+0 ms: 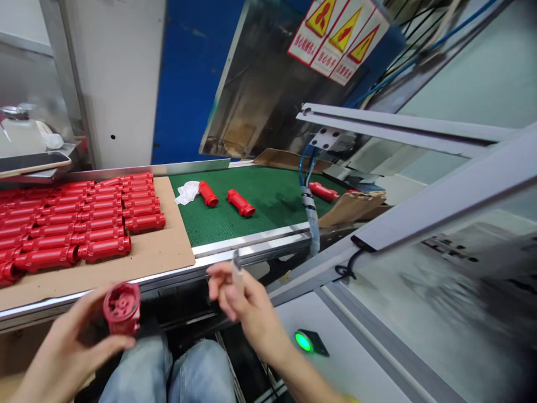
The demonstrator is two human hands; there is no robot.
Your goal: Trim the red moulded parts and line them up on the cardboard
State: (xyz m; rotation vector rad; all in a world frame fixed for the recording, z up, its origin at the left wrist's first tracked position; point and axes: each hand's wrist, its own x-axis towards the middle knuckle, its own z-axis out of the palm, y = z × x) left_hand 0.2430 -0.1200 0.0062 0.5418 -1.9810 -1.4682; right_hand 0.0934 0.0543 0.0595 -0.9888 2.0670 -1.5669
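Head view, places given relative to the green conveyor belt [251, 207].

Item: red plastic part [122, 308], cylindrical and ribbed, its open end facing the camera. Location: below and left of the belt, over the person's lap. Held by the left hand [62, 352], thumb and fingers closed around its barrel. Handling, judged: light, stiff moulded plastic; the ribs give grip, so slipping is unlikely; not fragile. Best taken around the ribbed barrel, as now, leaving the open end free.

Item: small thin blade-like tool [237, 267], blurred, kind uncertain. Location: just below the belt's near edge. Pinched upright between thumb and fingertips of the right hand [243, 299].

Count on the belt: three loose red parts, namely one [208, 193] touching a white cloth [187, 192], one [241, 203] just right of it, and one [323, 192] at the far right beside torn cardboard [352, 206].

Left of the belt: brown cardboard sheet [168, 252] bearing laid rows of red parts [79, 221]; roughly nine rows, running out of frame, total not countable.

Below right of the belt: one lit green button [304, 341].

Above the belt: three yellow triangle warning labels [340, 33].
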